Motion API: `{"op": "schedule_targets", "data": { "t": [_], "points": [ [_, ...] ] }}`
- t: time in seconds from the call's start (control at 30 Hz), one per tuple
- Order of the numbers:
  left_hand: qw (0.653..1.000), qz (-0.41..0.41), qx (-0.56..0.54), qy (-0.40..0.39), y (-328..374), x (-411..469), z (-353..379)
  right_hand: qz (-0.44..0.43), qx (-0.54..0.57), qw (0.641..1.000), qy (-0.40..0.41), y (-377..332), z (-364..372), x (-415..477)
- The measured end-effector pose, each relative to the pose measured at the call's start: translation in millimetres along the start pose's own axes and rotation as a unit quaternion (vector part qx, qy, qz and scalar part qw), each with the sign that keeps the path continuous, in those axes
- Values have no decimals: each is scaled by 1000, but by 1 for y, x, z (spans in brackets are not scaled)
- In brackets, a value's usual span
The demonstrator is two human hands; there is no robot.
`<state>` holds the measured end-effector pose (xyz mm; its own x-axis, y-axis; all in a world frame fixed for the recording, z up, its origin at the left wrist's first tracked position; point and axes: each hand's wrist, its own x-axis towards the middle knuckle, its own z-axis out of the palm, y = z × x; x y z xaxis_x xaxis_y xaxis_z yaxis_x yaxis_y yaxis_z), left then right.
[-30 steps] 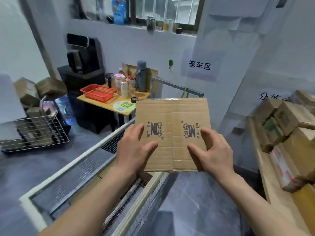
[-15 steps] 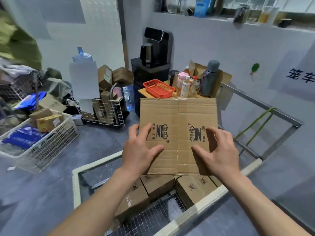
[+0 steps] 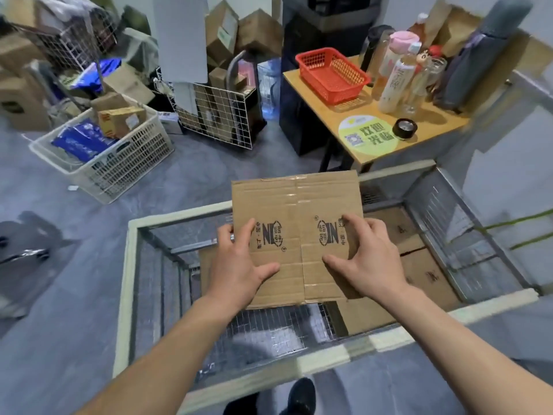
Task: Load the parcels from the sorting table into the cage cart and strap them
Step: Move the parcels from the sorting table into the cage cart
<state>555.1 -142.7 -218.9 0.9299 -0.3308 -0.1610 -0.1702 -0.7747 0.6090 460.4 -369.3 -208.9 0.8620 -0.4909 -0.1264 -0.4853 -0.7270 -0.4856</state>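
A brown cardboard parcel (image 3: 296, 217) with printed logos hangs over the open top of the cage cart (image 3: 128, 283). My left hand (image 3: 239, 265) grips its left side, thumb on top. My right hand (image 3: 368, 259) grips its right side the same way. Inside the cart, several brown parcels (image 3: 428, 274) lie on the wire mesh floor, mostly at the right and under the held parcel. A patch of bare mesh (image 3: 269, 330) shows at the near left.
A small wooden table (image 3: 431, 130) with a red basket (image 3: 332, 73) and bottles stands beyond the cart. A white crate (image 3: 119, 163) of goods and a wire basket (image 3: 215, 115) sit on the floor at left. Green straps (image 3: 520, 232) hang at the cart's right side.
My view has swung left and tipped down. The parcel, held in both hands throughout, has come from beside the cart to above its open top, lower than before.
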Motion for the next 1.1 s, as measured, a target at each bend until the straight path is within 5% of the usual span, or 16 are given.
{"op": "schedule_targets", "data": {
  "t": [0.43, 1.1],
  "points": [
    [976, -145, 0, -164, -114, -7, 153, 44, -67, 975, -209, 93, 160, 11],
    [961, -152, -33, -227, -166, 22, 280, 63, -79, 956, -275, 192, 256, 61]
  ]
}}
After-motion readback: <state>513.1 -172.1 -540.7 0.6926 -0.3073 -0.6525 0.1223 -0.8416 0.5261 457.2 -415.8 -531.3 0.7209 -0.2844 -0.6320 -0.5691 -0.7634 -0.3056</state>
